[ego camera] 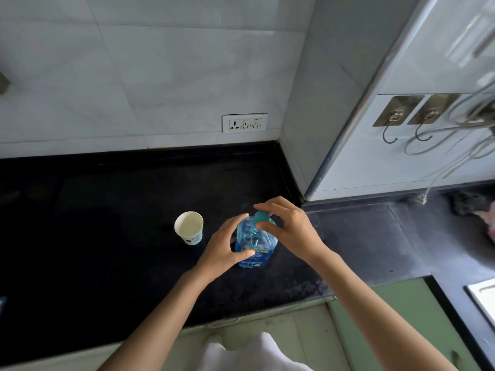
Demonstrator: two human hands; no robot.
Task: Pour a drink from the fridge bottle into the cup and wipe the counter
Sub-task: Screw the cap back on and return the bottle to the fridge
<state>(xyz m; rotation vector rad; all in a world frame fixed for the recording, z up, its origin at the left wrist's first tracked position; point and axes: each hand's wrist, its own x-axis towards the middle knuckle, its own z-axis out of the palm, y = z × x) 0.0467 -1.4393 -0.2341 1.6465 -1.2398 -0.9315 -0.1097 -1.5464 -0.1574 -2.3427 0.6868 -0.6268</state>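
Bottle [255, 243] stands upright on the black counter [107, 223], near its front edge and not far from the inner corner, and it sits between your two hands. Furthest left of the group, the white paper cup [189, 227] stands open-mouthed on the counter, just beside the bottle and apart from it. Next, your left hand [223, 250] wraps the bottle's left side, fingers curled round the clear blue body and thumb pressed on the label. At the top, your right hand [290, 228] pinches the teal cap [261, 217] between thumb and fingertips, the other fingers arched above it. On the tiled wall behind, a white socket plate [244, 122] sits above the counter; metal hooks [391, 127] hang further right.
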